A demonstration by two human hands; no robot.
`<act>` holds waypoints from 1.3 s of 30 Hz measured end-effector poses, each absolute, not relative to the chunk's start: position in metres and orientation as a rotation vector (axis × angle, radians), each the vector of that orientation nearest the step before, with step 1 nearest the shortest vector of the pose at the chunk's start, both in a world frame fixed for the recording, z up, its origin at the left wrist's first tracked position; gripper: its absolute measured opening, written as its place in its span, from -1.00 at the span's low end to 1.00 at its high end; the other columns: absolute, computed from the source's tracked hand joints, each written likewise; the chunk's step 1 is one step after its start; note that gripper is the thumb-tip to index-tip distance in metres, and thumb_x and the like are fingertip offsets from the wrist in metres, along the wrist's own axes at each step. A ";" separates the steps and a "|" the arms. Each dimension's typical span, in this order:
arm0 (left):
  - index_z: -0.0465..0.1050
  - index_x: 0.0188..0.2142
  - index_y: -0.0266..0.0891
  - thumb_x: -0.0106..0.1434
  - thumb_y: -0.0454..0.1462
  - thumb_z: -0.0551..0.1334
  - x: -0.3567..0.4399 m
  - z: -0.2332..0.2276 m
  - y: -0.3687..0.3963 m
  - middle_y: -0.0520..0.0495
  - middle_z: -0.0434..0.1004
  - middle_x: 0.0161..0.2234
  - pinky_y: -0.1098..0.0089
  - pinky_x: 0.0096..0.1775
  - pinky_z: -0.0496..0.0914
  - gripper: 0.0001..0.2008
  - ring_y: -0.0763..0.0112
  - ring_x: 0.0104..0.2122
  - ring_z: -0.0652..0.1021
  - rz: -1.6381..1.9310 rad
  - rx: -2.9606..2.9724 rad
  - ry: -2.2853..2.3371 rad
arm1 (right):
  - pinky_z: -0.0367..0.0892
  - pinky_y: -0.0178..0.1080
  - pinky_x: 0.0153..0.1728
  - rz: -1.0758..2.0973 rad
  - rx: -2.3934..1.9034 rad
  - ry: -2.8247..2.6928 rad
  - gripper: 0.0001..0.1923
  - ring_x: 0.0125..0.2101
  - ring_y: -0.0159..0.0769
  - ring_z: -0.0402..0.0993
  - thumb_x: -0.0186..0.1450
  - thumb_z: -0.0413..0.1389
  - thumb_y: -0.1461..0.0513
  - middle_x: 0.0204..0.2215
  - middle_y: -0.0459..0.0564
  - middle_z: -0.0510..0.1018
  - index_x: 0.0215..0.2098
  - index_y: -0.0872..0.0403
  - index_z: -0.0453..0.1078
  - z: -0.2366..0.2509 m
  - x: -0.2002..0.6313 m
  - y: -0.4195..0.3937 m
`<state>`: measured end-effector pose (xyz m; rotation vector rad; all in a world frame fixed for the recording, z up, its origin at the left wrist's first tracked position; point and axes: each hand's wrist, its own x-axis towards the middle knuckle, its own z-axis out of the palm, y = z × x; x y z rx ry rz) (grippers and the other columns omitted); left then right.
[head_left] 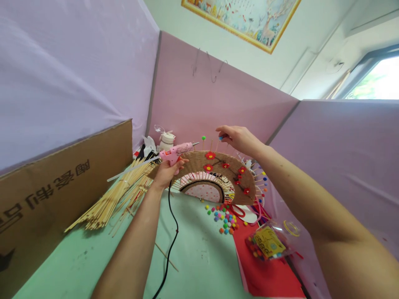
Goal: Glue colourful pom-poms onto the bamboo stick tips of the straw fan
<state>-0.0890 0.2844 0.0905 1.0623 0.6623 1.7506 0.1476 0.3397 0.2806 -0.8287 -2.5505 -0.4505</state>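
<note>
Your left hand (168, 168) grips the pink glue gun (176, 152), nozzle aimed at the brown woven fan-shaped craft piece (215, 168) standing on the table (199, 257); your right hand (238, 139) pinches a small blue pompom (220, 137) over its stick tips, ready for sticking.

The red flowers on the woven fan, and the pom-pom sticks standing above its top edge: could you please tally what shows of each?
Red flowers on the woven fan: 6, the first at the top
Pom-pom sticks with a ball on top: 2, a green one and a blue one pinched by the right hand
Total: 8
The left hand holds a pink glue gun.
</note>
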 end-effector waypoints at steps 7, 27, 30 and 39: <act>0.51 -0.41 -0.30 -0.14 -0.02 0.51 -0.089 0.092 0.283 -0.16 0.66 -0.32 0.42 -0.32 0.44 -0.56 0.28 -0.27 0.62 1.742 1.048 0.658 | 0.36 -0.22 -0.16 -0.544 -0.873 -2.622 -0.63 -0.26 -0.26 0.56 0.30 0.08 0.34 -0.20 0.00 0.66 0.07 0.04 0.41 0.281 0.146 0.333; 0.52 -0.41 -0.30 -0.13 -0.02 0.50 -0.089 0.091 0.283 -0.16 0.66 -0.32 0.42 -0.32 0.44 -0.56 0.28 -0.26 0.63 1.752 1.058 0.662 | 0.33 -0.22 -0.15 -0.741 -0.828 -2.803 -0.69 -0.18 -0.20 0.55 0.33 0.07 0.33 -0.18 0.06 0.65 0.02 0.07 0.46 0.290 0.137 0.326; 0.52 -0.41 -0.29 -0.12 -0.01 0.50 -0.089 0.091 0.283 -0.16 0.65 -0.31 0.41 -0.31 0.44 -0.57 0.26 -0.23 0.63 1.753 1.066 0.661 | 0.35 -0.23 -0.15 -0.576 -0.869 -2.745 -0.66 -0.22 -0.26 0.57 0.34 0.07 0.32 -0.18 0.03 0.66 0.07 0.07 0.42 0.293 0.138 0.322; 0.52 -0.41 -0.28 -0.13 -0.01 0.50 -0.090 0.091 0.284 -0.15 0.65 -0.32 0.42 -0.32 0.43 -0.57 0.27 -0.24 0.62 1.747 1.067 0.670 | 0.39 -0.24 -0.15 -0.312 -0.849 -2.624 -0.70 -0.28 -0.29 0.59 0.28 0.11 0.31 -0.26 -0.02 0.68 -0.03 0.07 0.48 0.287 0.143 0.334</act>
